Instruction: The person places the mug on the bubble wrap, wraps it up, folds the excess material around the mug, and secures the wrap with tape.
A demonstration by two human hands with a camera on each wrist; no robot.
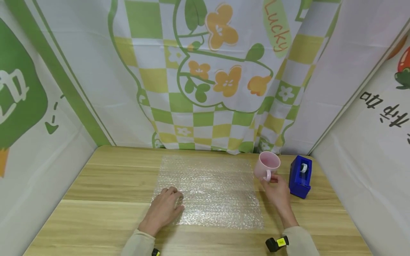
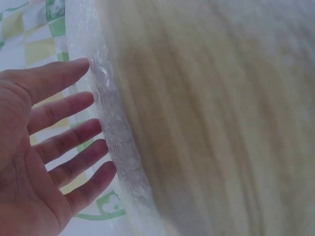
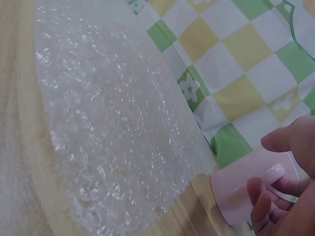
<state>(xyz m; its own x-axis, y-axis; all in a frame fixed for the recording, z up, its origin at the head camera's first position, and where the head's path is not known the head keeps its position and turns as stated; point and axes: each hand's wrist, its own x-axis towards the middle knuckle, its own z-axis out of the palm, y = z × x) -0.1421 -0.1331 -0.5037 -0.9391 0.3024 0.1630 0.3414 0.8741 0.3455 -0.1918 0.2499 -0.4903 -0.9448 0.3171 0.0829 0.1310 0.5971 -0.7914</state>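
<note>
A clear sheet of bubble wrap (image 1: 211, 192) lies flat on the wooden table. My left hand (image 1: 163, 208) is over its left edge, fingers spread and loosely bent. In the left wrist view, the fingertips (image 2: 93, 129) are at the edge of the bubble wrap (image 2: 110, 105); whether they touch it, I cannot tell. Beyond the sheet's right edge is a pink mug (image 1: 264, 170), its handle toward me. My right hand (image 1: 279, 192) holds the mug by that handle. In the right wrist view, fingers (image 3: 263, 201) curl at the handle while the thumb stands apart above it.
Right of the mug stands a blue tape dispenser (image 1: 299, 181) with a roll of tape in it. A patterned curtain (image 1: 211, 121) hangs along the table's back edge. White printed sheets enclose both sides. The wooden table (image 1: 105, 185) extends left of the bubble wrap.
</note>
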